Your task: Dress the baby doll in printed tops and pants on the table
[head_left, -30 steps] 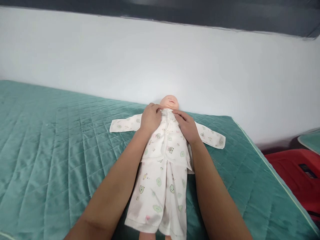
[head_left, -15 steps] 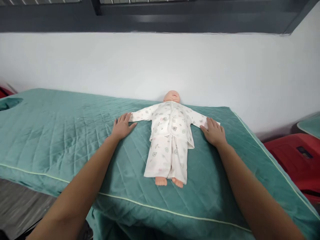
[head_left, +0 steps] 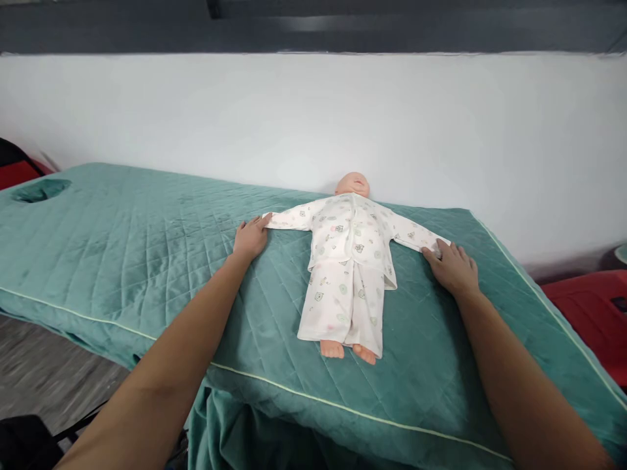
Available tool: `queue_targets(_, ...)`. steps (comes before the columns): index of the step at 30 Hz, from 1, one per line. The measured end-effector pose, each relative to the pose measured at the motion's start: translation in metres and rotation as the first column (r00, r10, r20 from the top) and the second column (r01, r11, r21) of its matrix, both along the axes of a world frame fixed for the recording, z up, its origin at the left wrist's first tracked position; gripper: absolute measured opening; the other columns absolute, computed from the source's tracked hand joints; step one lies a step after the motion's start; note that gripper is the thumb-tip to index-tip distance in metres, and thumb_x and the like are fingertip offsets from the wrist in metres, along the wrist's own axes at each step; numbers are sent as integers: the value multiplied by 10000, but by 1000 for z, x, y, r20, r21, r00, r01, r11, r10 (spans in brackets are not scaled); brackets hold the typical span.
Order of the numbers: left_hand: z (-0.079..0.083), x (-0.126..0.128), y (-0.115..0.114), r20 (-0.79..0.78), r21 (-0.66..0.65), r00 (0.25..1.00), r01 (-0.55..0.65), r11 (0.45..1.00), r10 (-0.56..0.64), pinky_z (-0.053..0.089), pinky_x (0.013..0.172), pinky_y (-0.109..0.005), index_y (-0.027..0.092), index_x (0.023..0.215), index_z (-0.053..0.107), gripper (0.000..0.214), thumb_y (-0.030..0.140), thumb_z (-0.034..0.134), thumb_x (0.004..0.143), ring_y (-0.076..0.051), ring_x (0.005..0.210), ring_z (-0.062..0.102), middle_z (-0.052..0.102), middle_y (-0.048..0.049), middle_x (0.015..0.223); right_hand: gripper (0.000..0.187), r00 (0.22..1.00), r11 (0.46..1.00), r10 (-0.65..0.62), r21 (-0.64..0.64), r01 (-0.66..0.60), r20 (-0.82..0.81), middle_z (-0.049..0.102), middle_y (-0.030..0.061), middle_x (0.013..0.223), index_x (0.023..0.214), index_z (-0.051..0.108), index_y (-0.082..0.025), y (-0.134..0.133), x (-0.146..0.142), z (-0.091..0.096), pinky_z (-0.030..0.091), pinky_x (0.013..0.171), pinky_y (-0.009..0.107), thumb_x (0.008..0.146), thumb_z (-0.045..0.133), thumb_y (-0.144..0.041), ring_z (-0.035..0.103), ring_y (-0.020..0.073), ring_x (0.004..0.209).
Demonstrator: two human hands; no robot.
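Observation:
A baby doll (head_left: pixel 353 184) lies on its back on the green quilted bed cover, arms spread and bare feet toward me. It wears a white long-sleeved shirt (head_left: pixel 350 228) and matching white trousers (head_left: pixel 343 297), both printed with small animals. My left hand (head_left: pixel 251 236) has its fingers closed at the cuff of the sleeve on the left. At the other cuff, my right hand (head_left: pixel 455 266) grips the sleeve end between thumb and fingers. Both sleeves stretch outward, and no doll hands show beyond the cuffs.
The green bed cover (head_left: pixel 147 261) has pale piping along its edges and a face hole (head_left: pixel 42 190) at far left. A white wall (head_left: pixel 294 117) rises behind, under a dark beam (head_left: pixel 313 29). Red objects stand at far left and at right (head_left: pixel 588 313).
My right hand has slid outward to the sleeve's end, and its fingers have closed more on the cuff. My left fingers have drawn together at the other cuff. The view has shifted slightly left.

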State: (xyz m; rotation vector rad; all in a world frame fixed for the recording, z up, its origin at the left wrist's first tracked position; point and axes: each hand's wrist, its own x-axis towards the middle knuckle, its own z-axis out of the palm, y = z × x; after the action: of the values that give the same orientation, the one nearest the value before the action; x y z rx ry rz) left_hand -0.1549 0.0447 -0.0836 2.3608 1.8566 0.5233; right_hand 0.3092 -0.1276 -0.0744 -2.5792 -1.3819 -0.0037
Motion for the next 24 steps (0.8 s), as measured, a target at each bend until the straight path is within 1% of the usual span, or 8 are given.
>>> queue_targets(4, 3, 0, 6, 77, 20, 997, -20, 1000, 19, 331, 1187, -492, 244, 1502, 471, 518, 188, 314, 1012, -266, 1374, 516, 540, -65, 1514, 680, 999, 999, 36, 3, -36, -9, 361, 176, 1615, 1497, 456, -137, 1, 7, -1, 228, 1212, 571, 993, 326, -575, 291, 357, 1511)
queue_targets(7, 4, 0, 9, 98, 29, 993, -64, 998, 61, 350, 1155, -518, 215, 1509, 454, 498, 205, 299, 1035, -286, 1339, 534, 564, -96, 1484, 621, 998, 997, 66, 41, -66, 9, 432, 188, 1567, 1423, 514, -129, 2, 12, -3, 290, 1175, 581, 984, 355, -539, 371, 367, 1462)
queue_targets(9, 4, 0, 10, 101, 28, 992, -80, 996, 77, 333, 1155, -543, 199, 1504, 452, 487, 209, 296, 1042, -289, 1337, 525, 573, -108, 1468, 600, 998, 995, 67, 70, -68, 18, 455, 199, 1544, 1398, 519, -126, 3, 13, -4, 343, 1144, 555, 976, 365, -524, 423, 365, 1423)
queue_targets(13, 2, 1, 10, 93, 22, 992, -88, 996, 86, 292, 1180, -556, 177, 1462, 497, 478, 172, 311, 1021, -284, 1371, 485, 559, -110, 1482, 618, 999, 992, 33, 121, -35, 20, 381, 218, 1588, 1432, 471, -103, 3, 10, -1, 387, 1115, 516, 974, 369, -507, 464, 364, 1393)
queue_targets(16, 0, 1, 9, 82, 22, 993, -85, 996, 83, 259, 1208, -549, 188, 1442, 532, 511, 128, 349, 969, -287, 1435, 427, 528, -94, 1520, 642, 1000, 992, 21, 127, -23, 17, 336, 233, 1610, 1454, 445, -78, 2, 6, 1, 369, 1130, 537, 976, 377, -501, 441, 372, 1413)
queue_targets(18, -2, 1, 7, 59, 15, 994, -93, 996, 92, 228, 1226, -556, 215, 1451, 531, 555, 119, 363, 932, -288, 1477, 377, 498, -77, 1549, 633, 999, 994, 32, 101, -33, 11, 362, 226, 1599, 1451, 461, -82, 1, 5, 1, 334, 1155, 553, 980, 373, -495, 405, 368, 1441)
queue_targets(21, -4, 0, -1, 11, -2, 994, -110, 994, 110, 216, 1237, -565, 237, 1509, 466, 625, 134, 357, 902, -284, 1501, 342, 457, -65, 1579, 611, 999, 998, 32, 49, -32, -5, 392, 196, 1592, 1437, 504, -101, -2, 2, 0, 258, 1196, 572, 990, 356, -490, 332, 365, 1487)
queue_targets(24, -3, 0, -16, -7, -2, 993, -119, 993, 119, 233, 1236, -564, 219, 1543, 414, 651, 144, 345, 899, -287, 1499, 346, 431, -81, 1595, 631, 1000, 998, 18, 57, -17, -17, 383, 199, 1597, 1479, 466, -97, -11, -4, -2, 238, 1203, 577, 994, 354, -483, 313, 369, 1498)
